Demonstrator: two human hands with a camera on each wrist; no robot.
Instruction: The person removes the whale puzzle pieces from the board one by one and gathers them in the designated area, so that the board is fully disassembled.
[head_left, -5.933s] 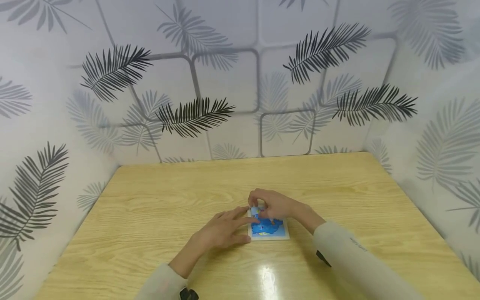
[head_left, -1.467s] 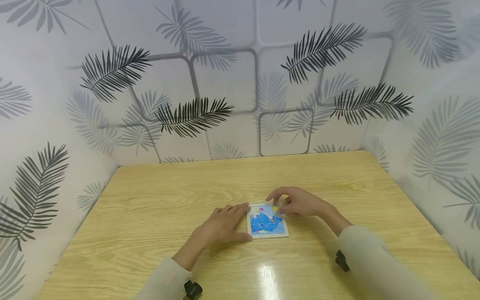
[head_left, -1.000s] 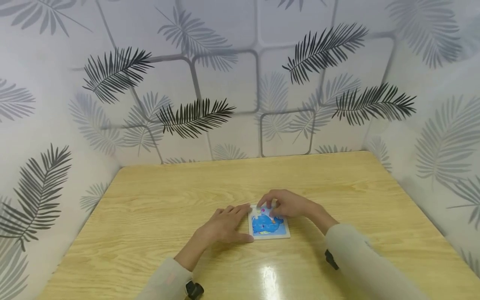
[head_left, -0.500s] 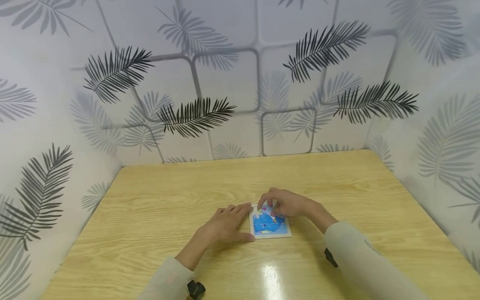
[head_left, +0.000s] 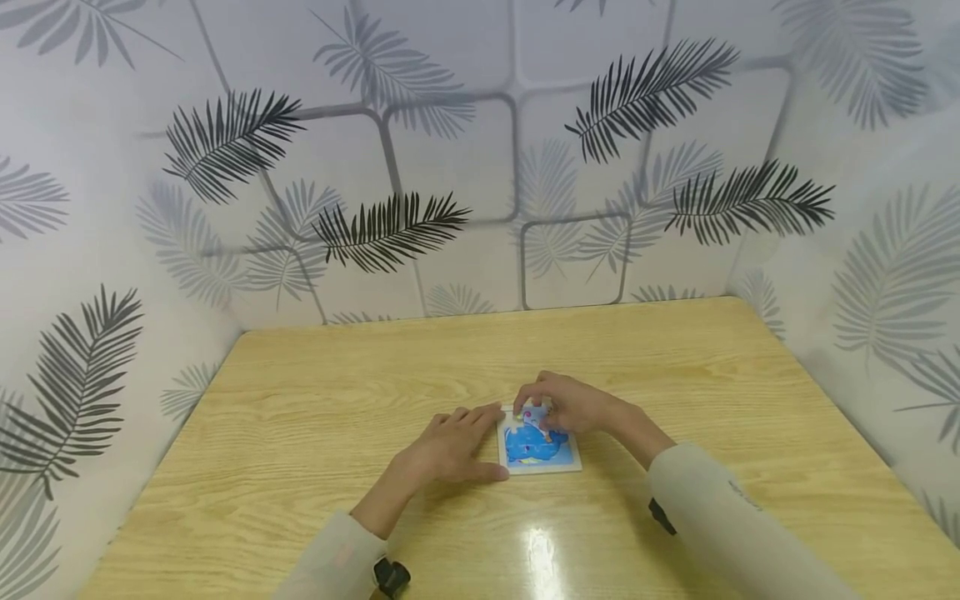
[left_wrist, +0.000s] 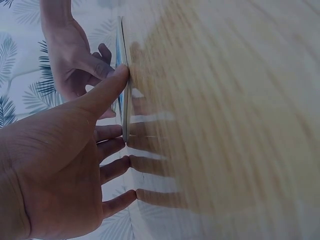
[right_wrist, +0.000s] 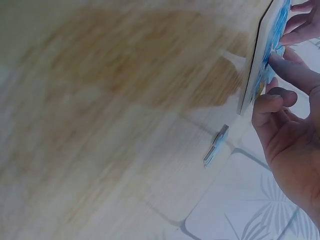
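A small square jigsaw puzzle (head_left: pixel 543 470) with a white border and a blue whale picture lies flat on the table. My left hand (head_left: pixel 450 450) rests at its left side, fingers extended, thumb and index fingertip touching the edge near the corners. My right hand (head_left: pixel 577 404) is over the puzzle's upper part. Between its thumb and index finger it pinches a light-blue puzzle piece (head_left: pixel 535 413) with a pink mark, close to the board. The hand partly hides the upper right of the picture. A loose puzzle piece (right_wrist: pixel 216 146) lies on the table beyond the board in the right wrist view.
The wood-grain table (head_left: pixel 337 375) surrounds the puzzle on all sides. A wall covering (head_left: pixel 465 167) with leaf prints stands along the table's back and both sides.
My right hand first worked at the puzzle's upper left, then at the sun at upper right, and then shifted left. In the last half second it has barely moved. My left hand remains at the edge.
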